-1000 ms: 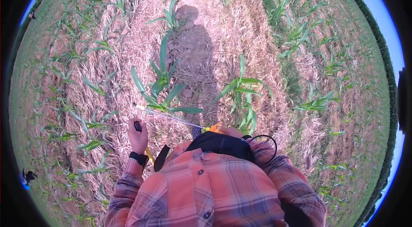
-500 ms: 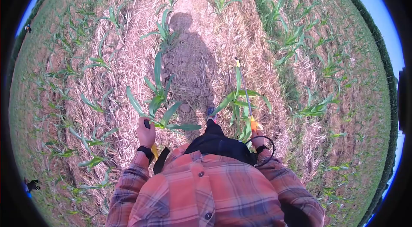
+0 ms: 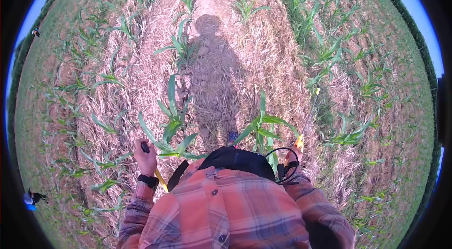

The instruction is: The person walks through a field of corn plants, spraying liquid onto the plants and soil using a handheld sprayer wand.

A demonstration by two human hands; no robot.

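Right hand (image 3: 293, 155) grips the orange handle of a long spray wand (image 3: 308, 118), which angles up and right over the straw beside a young corn plant (image 3: 262, 129). Left hand (image 3: 146, 156) is clenched around a small dark lever grip (image 3: 144, 146).

Single head-worn fisheye view, steeply downward over plaid shirt (image 3: 226, 211) onto near crop rows (image 3: 176, 122).

Two hands (image 3: 146, 157) (image 3: 293, 156), one spray wand (image 3: 308, 118), one shadow (image 3: 214, 75).
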